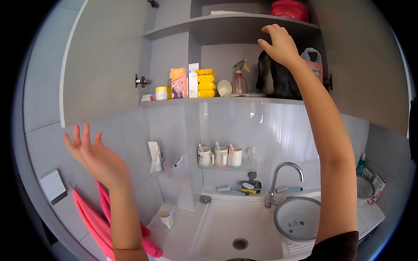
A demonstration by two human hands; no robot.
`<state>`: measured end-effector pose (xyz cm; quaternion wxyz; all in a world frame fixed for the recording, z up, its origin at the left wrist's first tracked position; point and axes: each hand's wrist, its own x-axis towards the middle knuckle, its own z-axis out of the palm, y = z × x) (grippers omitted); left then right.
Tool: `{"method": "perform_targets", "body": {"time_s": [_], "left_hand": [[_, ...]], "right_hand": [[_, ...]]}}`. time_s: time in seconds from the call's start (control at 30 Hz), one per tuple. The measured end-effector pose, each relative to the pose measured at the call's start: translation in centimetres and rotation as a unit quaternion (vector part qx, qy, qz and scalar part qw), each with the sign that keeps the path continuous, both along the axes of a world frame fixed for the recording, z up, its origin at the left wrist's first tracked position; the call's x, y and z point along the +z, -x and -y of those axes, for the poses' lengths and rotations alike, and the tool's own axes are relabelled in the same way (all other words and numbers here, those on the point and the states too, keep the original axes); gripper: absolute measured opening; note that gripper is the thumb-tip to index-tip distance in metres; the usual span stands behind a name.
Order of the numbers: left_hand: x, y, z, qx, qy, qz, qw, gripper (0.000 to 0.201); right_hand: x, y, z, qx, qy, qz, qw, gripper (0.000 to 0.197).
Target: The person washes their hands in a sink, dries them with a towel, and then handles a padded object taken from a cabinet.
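My right hand (279,45) is raised in front of the open wall cabinet, just below its upper shelf (235,22). Its fingers are loosely curved with the thumb apart, and nothing shows in them. Behind it, a black bag (285,82) stands on the lower shelf, partly covered by my forearm. My left hand (93,158) is up at the left, fingers spread and holding nothing. Its fingertips come close to the bottom edge of the left cabinet door (98,65). The right cabinet door (365,65) also stands open. A red pouch (290,10) sits on the upper shelf.
The lower shelf holds a spray bottle (239,80), a white cup (224,88), yellow packs (206,86), an orange box (178,82) and a jar (161,93). Below are three mugs (221,155), a faucet (278,182), a sink (222,222) and a round basin (298,217). Pink towels (93,222) hang left.
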<state>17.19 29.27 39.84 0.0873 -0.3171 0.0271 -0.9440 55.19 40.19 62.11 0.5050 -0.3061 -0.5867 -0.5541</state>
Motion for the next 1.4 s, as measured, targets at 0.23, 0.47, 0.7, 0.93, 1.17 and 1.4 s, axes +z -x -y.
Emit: {"method": "perform_targets", "body": {"time_s": [0.23, 0.47, 0.7, 0.93, 1.17, 1.4], "left_hand": [[4.2, -8.0, -10.2, 0.245, 0.204, -0.368, 0.873, 0.045], [3.0, -10.5, -22.3, 0.492, 0.23, -0.498, 0.676, 0.075], [2.7, -11.0, -22.7, 0.458, 0.234, -0.498, 0.698, 0.082], [3.9, -10.2, -22.9, 0.477, 0.189, -0.497, 0.7, 0.077], [3.3, -10.1, -24.2, 0.451, 0.167, -0.485, 0.73, 0.072], [3.2, -9.7, -24.9, 0.438, 0.153, -0.47, 0.751, 0.071]], "right_hand": [[3.2, 0.3, -3.1, -0.018, 0.028, -0.018, 0.999, 0.046], [6.1, 3.2, -6.1, -0.029, -0.031, 0.013, 0.999, 0.051], [13.1, 5.3, -9.2, -0.049, -0.045, -0.014, 0.998, 0.056], [19.9, 6.1, -11.1, 0.043, -0.017, -0.029, 0.999, 0.064], [19.3, 5.9, -12.7, -0.3, 0.128, -0.057, 0.944, 0.056], [19.8, 8.8, -11.2, -0.207, 0.173, -0.196, 0.943, 0.069]]}}
